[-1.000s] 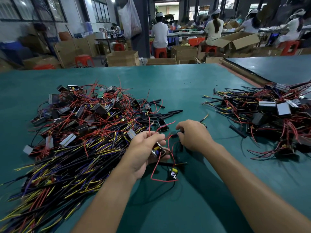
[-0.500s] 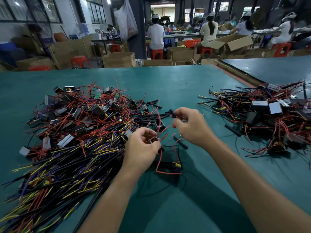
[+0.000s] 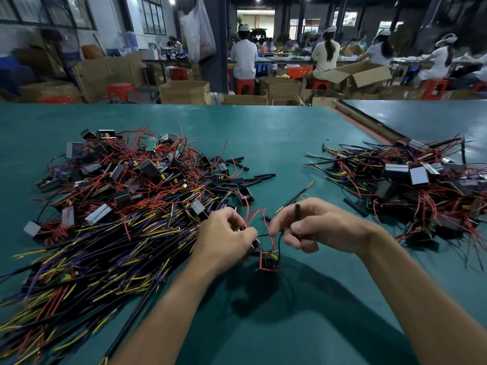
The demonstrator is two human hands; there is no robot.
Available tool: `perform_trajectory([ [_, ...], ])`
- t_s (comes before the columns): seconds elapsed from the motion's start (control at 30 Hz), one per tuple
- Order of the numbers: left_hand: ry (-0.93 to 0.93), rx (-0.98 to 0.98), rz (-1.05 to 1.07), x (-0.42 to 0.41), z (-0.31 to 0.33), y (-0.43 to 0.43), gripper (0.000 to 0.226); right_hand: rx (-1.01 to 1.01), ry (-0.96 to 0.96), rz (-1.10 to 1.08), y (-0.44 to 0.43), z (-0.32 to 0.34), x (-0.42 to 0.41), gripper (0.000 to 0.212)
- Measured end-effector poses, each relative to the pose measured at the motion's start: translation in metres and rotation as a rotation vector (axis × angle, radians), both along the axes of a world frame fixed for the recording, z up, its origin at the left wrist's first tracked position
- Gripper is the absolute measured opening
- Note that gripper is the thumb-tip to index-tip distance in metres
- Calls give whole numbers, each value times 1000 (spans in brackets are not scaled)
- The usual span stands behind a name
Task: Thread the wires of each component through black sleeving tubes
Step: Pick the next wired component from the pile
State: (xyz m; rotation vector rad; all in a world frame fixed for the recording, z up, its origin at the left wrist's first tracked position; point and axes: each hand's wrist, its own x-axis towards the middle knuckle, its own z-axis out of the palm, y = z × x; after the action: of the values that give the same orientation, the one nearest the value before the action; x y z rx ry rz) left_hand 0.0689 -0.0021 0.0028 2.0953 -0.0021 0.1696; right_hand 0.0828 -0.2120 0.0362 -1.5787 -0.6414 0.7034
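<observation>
Right grip: the right hand (image 3: 324, 230) pinches a black sleeving tube (image 3: 297, 213), thumb and fingers curled round it.
Tube axis: nearly upright; the top end stands clear above the fingers and the lower end is hidden in the hand.
Left grip: the left hand (image 3: 224, 239) pinches the red wires (image 3: 257, 218), which loop just left of the tube.
Component: the component (image 3: 269, 260) hangs below, between both grips.
Turning point: the wire tip probably must meet a tube mouth, but I cannot tell where the tip is.
Surface: a green table (image 3: 263, 143), with loose tubes (image 3: 247, 180) beyond the grips.
Room: an unsleeved pile (image 3: 126, 206) left of the grips, a second pile (image 3: 411, 185) to their right.
</observation>
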Motion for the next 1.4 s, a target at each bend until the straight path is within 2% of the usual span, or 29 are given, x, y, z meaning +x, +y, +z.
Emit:
perform_trajectory([
  [0.07, -5, 86, -30, -2, -1, -1, 23, -11, -102, -4, -4, -1, -2, 18],
  [0.17, -32, 202, -81, -6, 1, -3, 29, -35, -224, -147, -4, -1, -3, 11],
  [0.27, -9, 157, -80, -6, 6, 0, 34, 28, -201, -256, -8, 1, -1, 18],
  [0.37, 27, 148, -98, -2, 6, 4, 28, 27, -198, -294, -12, 3, -1, 20],
  [0.53, -47, 437, -219, -3, -4, 8, 18, 10, -133, -295, -14, 3, -1, 18],
  [0.6, -81, 479, -184, -1, -8, 9, 16, 24, -111, -272, -12, 2, -1, 18],
  [0.7, -135, 519, -28, 3, -11, 10, 6, 44, -86, -243, -10, -1, 0, 18],
  [0.77, -149, 540, 66, 4, -11, 13, 8, 54, -74, -245, -10, -2, 1, 16],
  [0.9, -146, 450, 78, 6, -10, 16, 8, 62, -57, -297, -9, -5, 1, 13],
  [0.97, -117, 382, -2, 4, -9, 13, 16, 62, -59, -319, -9, -5, 2, 13],
  [1.07, -41, 422, -106, 1, -8, 11, 26, 62, -66, -342, -12, -4, 2, 14],
  [1.23, 28, 520, -95, -2, -2, 14, 28, 104, -94, -406, -12, -2, 2, 6],
  [1.33, 77, 628, -102, -4, 4, 10, 60, 190, -68, -535, -14, 0, 5, 10],
  [1.4, 126, 723, -100, -6, 7, 8, 73, 218, -44, -586, -16, 1, 7, 15],
])
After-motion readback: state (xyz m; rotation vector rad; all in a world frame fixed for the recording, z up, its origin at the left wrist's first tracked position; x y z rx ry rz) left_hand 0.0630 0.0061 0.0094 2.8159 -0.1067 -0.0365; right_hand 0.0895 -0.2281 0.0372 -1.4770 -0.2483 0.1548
